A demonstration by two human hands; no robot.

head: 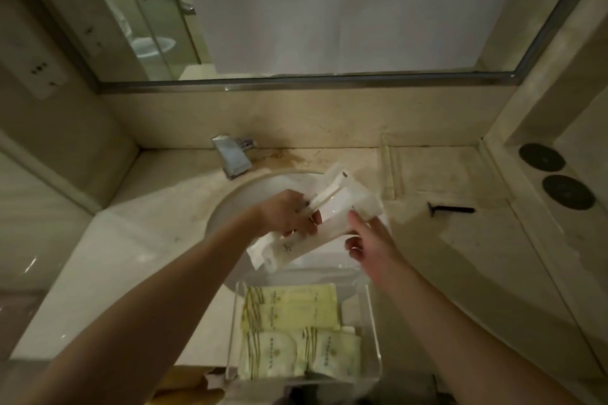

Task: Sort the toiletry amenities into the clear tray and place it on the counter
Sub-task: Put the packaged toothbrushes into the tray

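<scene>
Packets [329,217] of white toiletry amenities fan out in my left hand [289,212], which is clamped around the bundle above the sink basin [237,197]. My right hand [368,240] reaches in from the right, forefinger stretched onto the bundle's right side and the other fingers curled loosely; I cannot tell whether it actually grips a packet or only touches it. The bundle tilts, its lower end pointing toward me and its upper end toward the back of the counter [131,256].

The clear tray [373,332] sits at the counter's front edge, just in front of the basin and below my hands. It already holds pale yellow-green sachets [292,329]: 2 long ones stacked at the far side and 2 squarer ones side by side at the near side.

A black razor [450,208] lies flat on the counter toward its right side, well apart from the tray. The chrome faucet [232,156] stands at the back edge, behind the basin. A mirror [329,10] runs along the wall above.
</scene>
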